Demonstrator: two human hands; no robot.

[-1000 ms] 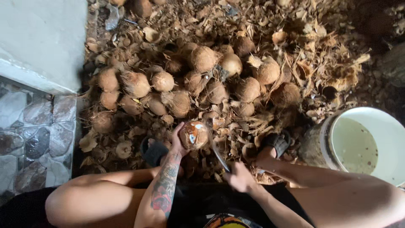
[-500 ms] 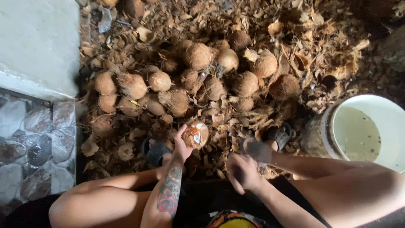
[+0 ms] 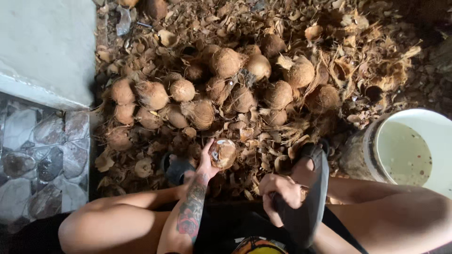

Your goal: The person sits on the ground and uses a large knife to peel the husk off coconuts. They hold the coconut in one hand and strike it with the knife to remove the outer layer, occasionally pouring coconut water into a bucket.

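My left hand grips a partly shelled brown coconut, holding it just above the husk-strewn ground in front of my knees. My right hand is closed round the handle of a dark, broad blade, which is lifted up near my right knee and looks blurred. The blade is apart from the coconut, to its right. A tattoo runs along my left forearm.
A heap of several husked coconuts lies beyond my hands among dry husk scraps. A white bucket of cloudy liquid stands at the right. Stone paving and a grey concrete block border the left. My feet wear dark sandals.
My right hand has lifted the blade from low beside the coconut up and right toward my knee. The left hand keeps the coconut in nearly the same spot.
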